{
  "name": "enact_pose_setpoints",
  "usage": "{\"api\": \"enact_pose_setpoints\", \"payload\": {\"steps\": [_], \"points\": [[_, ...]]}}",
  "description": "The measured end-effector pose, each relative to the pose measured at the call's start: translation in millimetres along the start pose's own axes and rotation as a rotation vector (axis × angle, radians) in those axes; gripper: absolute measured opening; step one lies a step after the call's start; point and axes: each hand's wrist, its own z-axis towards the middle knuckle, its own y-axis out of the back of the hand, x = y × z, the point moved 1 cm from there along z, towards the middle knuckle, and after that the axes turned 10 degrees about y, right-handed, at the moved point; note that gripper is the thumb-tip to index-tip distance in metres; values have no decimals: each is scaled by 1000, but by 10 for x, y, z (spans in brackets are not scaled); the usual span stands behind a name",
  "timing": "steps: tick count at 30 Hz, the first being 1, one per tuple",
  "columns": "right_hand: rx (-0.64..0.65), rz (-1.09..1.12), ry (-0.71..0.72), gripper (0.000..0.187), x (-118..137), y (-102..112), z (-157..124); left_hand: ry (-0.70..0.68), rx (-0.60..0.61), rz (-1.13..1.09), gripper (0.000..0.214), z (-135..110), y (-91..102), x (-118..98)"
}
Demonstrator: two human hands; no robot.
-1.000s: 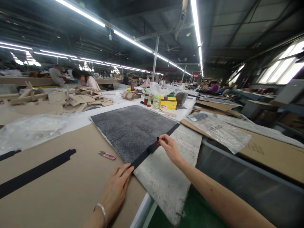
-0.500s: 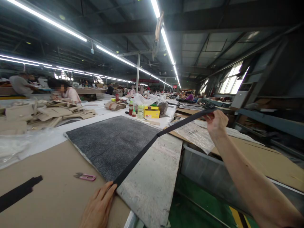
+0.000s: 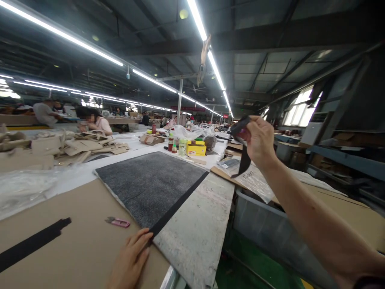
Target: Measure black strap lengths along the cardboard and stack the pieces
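Observation:
My left hand (image 3: 129, 257) lies flat on the brown cardboard (image 3: 75, 245), fingers stretched out, fingertips pressing the near end of a black strip (image 3: 177, 204). That strip runs flat along the right edge of a grey felt mat (image 3: 147, 184). My right hand (image 3: 258, 140) is raised to the right of the table at about head height, fingers pinched on a short length of black strap (image 3: 245, 160) that hangs down from it. I cannot tell whether this hanging piece joins the strip on the mat.
Pink thread snips (image 3: 118, 222) lie left of the mat, and another black strip (image 3: 33, 243) lies at the far left. A pale stone slab (image 3: 195, 228) borders the mat. A yellow box (image 3: 196, 149) and bottles (image 3: 173, 146) stand behind. Another person (image 3: 94, 122) works at the back left.
The strip, stretched taut in the air half a second ago, now lies flat along the mat's edge. My right hand moved up and inward, with a short black piece dangling from it.

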Motion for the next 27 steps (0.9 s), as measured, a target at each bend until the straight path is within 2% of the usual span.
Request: {"api": "enact_pose_setpoints", "payload": {"steps": [2,5,8,13,16,20,24,27], "points": [[158,21,-78,14,97,-430,-358,57,-18,-98,40,-69,64,-96],[510,-23,-139,14,270,-1023,-1046,184,-89,-279,51,-264,226,-232],[792,-60,-26,7,511,-1520,-1755,271,-157,-426,54,-571,469,-397],[1101,-21,139,10,981,-2174,-2770,325,-331,-561,49,-1239,978,-624],[1238,59,188,10,1237,-2448,-3266,363,-485,-580,43,-1674,1221,-600],[1374,267,153,23,1504,-2697,-3778,423,-658,-571,40,-2202,1433,-383],[1470,440,94,24,1713,-2862,-4112,483,-798,-529,35,-2630,1625,-203],[1466,568,7,26,1832,-2964,-4239,515,-849,-497,27,-2908,1752,-204]]}}
